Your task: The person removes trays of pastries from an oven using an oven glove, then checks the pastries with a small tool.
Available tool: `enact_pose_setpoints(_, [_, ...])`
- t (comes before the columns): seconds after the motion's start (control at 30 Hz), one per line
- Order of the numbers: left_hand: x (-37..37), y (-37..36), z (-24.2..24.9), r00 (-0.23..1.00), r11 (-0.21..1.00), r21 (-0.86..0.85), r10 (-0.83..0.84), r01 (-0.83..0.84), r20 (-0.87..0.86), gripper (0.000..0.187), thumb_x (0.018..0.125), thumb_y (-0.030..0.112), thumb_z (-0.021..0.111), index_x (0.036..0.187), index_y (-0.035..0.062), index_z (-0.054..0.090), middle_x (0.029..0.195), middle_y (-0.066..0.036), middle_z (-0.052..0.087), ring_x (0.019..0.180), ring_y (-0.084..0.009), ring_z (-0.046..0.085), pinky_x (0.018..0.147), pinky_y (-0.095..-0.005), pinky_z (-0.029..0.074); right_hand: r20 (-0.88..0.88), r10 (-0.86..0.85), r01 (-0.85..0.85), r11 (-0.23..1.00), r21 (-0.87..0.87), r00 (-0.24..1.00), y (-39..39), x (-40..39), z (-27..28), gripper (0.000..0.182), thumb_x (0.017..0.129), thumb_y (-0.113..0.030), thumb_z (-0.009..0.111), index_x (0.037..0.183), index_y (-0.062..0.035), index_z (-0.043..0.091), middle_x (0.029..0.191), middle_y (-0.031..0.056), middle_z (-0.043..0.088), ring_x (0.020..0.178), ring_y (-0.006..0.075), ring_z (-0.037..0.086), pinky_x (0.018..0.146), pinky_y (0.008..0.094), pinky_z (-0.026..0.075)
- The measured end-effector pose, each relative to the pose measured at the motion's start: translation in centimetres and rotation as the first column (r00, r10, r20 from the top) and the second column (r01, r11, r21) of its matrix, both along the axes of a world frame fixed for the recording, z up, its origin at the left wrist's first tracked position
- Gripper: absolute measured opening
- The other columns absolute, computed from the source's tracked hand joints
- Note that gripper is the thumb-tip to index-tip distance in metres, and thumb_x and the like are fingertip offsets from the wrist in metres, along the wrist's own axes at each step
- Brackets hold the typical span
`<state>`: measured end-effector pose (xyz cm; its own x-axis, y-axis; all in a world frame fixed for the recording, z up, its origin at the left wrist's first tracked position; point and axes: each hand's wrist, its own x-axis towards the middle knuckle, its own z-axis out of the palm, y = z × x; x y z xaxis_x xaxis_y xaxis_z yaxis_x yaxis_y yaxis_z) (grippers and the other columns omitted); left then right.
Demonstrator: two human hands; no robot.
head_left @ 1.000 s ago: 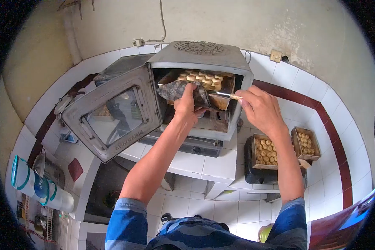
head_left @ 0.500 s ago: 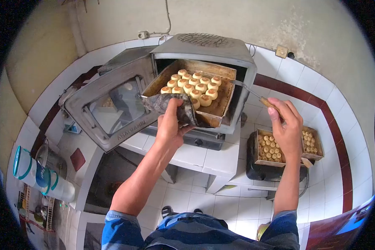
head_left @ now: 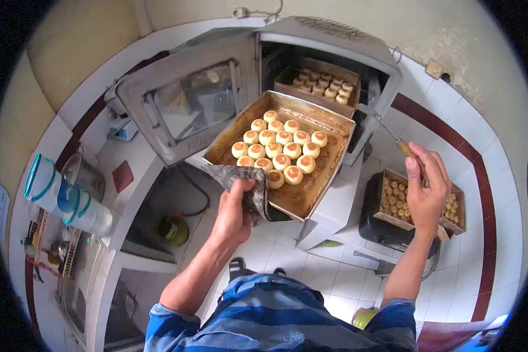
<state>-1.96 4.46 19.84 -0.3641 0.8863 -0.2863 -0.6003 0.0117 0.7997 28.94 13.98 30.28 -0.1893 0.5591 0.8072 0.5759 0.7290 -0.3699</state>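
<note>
My left hand [head_left: 232,220] grips the near left corner of a metal baking tray [head_left: 328,188] through a dark, stained cloth [head_left: 240,176]. Several round buns [head_left: 282,161] with browned tops stand in rows on it, mostly toward its left side. The tray is outside the oven [head_left: 387,58], in front of its opening. In my right hand [head_left: 427,190] is a thin wooden-handled metal tool [head_left: 403,145], its flat tip overlapping the tray's far right corner in this view. A second tray [head_left: 311,92] of paler buns sits inside the oven.
The oven door [head_left: 188,105] stands wide on the left. To the right, box-like pans [head_left: 393,218] of small pale pieces rest on a black surface. Stacked clear tubs [head_left: 70,196] are at far left. A green gas cylinder [head_left: 173,230] stands below the counter.
The tray of buns has come out of the oven toward me, uncovering the second tray inside. My view has shifted, and both hands still hold the cloth-wrapped corner and the tool.
</note>
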Motion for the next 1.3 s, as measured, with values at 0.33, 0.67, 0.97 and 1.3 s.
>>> enact_pose_setpoints(0.33, [-1.5,-7.1,-12.4,0.996,0.997,-0.034,0.072,-0.07,0.059,0.032,0.088,0.021,0.059,0.113,-0.0002,0.059,0.101,-0.006,0.067,0.082,-0.0159,0.067,0.071,-0.0369,0.06,-0.027,0.096,-0.098,0.99,-0.1,0.995,-1.9,-1.4,-3.9,0.021,0.096,-0.012,0.066,0.112,0.0009,0.07,0.098,0.0116,0.069,0.089,0.0194,0.064,0.079,0.0291,0.05])
enact_pose_setpoints(0.67, [-5.9,-14.1,-20.4,0.943,0.93,-0.163,0.332,-0.329,-0.013,0.043,0.084,0.02,0.064,0.121,0.0016,0.055,0.104,-0.008,0.065,0.088,-0.0194,0.063,0.074,-0.0362,0.053,-0.049,0.323,-0.295,0.781,-0.551,0.945,-3.9,-1.7,-14.6,0.025,0.094,-0.019,0.065,0.108,0.0014,0.069,0.09,0.0116,0.067,0.085,0.0237,0.063,0.077,0.0341,0.048])
enact_pose_setpoints(0.97, [-16.4,-14.9,-23.7,0.857,0.842,-0.173,0.514,-0.511,-0.031,0.036,0.083,0.028,0.066,0.112,0.0074,0.06,0.095,-0.002,0.063,0.078,-0.0165,0.06,0.064,-0.0324,0.05,-0.259,0.36,-0.4,0.405,-0.822,0.896,-4.8,-4.9,-23.5,0.026,0.092,-0.016,0.069,0.109,0.0029,0.069,0.092,0.0035,0.067,0.08,0.009,0.059,0.073,0.0238,0.048])
enact_pose_setpoints(1.3, [-36.5,-11.8,-23.8,0.849,0.839,-0.131,0.528,-0.528,-0.037,0.035,0.082,0.023,0.068,0.113,0.0069,0.061,0.097,-0.001,0.066,0.078,-0.0142,0.067,0.065,-0.0311,0.057,-0.333,0.096,-0.347,0.235,-0.908,0.938,-6.8,-11.8,-32.7,0.025,0.091,-0.016,0.07,0.11,0.0012,0.068,0.081,-0.0024,0.062,0.069,0.0039,0.051,0.06,0.0203,0.041])
